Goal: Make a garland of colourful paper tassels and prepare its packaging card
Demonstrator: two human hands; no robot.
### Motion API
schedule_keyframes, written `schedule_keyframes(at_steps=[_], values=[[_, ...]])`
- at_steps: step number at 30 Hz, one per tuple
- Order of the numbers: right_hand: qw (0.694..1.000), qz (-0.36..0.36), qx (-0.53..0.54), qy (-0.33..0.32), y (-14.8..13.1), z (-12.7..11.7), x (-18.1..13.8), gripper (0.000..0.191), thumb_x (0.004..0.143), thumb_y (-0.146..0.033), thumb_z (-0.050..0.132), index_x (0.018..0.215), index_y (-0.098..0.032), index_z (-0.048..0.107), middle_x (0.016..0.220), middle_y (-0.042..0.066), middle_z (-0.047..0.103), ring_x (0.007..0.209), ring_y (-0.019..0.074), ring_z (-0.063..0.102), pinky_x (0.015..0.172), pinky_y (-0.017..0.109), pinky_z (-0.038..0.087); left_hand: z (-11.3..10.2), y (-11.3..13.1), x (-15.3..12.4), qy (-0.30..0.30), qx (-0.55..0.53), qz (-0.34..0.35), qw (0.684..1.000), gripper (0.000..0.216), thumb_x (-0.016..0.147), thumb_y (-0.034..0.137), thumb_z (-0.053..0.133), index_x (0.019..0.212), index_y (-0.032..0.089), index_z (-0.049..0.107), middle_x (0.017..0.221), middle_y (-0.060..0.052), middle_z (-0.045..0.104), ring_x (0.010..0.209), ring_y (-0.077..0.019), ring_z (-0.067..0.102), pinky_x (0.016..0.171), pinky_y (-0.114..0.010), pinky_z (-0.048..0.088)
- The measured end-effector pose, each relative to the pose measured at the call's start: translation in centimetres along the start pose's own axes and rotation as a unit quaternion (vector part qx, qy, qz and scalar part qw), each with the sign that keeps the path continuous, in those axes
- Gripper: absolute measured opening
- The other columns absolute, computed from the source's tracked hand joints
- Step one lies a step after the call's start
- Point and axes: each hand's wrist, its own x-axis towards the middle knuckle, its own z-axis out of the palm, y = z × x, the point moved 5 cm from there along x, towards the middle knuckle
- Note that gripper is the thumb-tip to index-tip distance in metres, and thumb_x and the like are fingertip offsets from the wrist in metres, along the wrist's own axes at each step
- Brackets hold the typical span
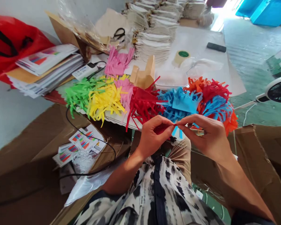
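My left hand (153, 134) and my right hand (209, 136) meet in front of me at the table's edge, fingertips almost touching. Between them is a narrow red paper strip (164, 128), pinched at its end by both hands; most of it is hidden inside the left palm. Just beyond the hands lie fringed paper tassels: a red bunch (144, 103), a light blue bunch (184, 101), yellow ones (105, 101) and green ones (81, 93). Pink fringe (119, 61) lies further back, and orange fringe (230, 123) hangs at the right.
Behind the tassels stand a tan cardboard holder (144, 75), a clear plastic box (172, 82) and a tape roll (181, 57). Stacked pale bundles (154, 40) fill the back. A fan (279, 89) is at right; cardboard boxes (259, 150) flank my legs. A black cable (91, 137) hangs left.
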Motion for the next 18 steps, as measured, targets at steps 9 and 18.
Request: schedule_keyframes(at_steps=[9, 18], values=[[1.0, -0.018, -0.013, -0.015, 0.0, 0.3, -0.4, 0.011, 0.095, -0.016, 0.071, 0.095, -0.026, 0.072, 0.09, -0.002, 0.077, 0.079, 0.0142, 0.073, 0.072, 0.028, 0.056, 0.4, 0.2, -0.2, -0.03, 0.048, 0.01, 0.998, 0.006, 0.093, 0.026, 0.077, 0.093, 0.02, 0.076, 0.092, -0.002, 0.076, 0.083, -0.013, 0.07, 0.077, -0.026, 0.058], [0.996, 0.085, 0.038, 0.009, 1.9, 0.1, -0.9, 0.019, 0.095, -0.027, 0.076, 0.114, -0.029, 0.073, 0.094, -0.003, 0.077, 0.083, 0.0151, 0.073, 0.079, 0.03, 0.058, 0.1, -1.7, -0.3, -0.013, -0.061, -0.076, 0.995, 0.019, 0.09, 0.03, 0.082, 0.106, 0.022, 0.074, 0.091, 0.0, 0.075, 0.082, -0.0114, 0.073, 0.077, -0.022, 0.063]])
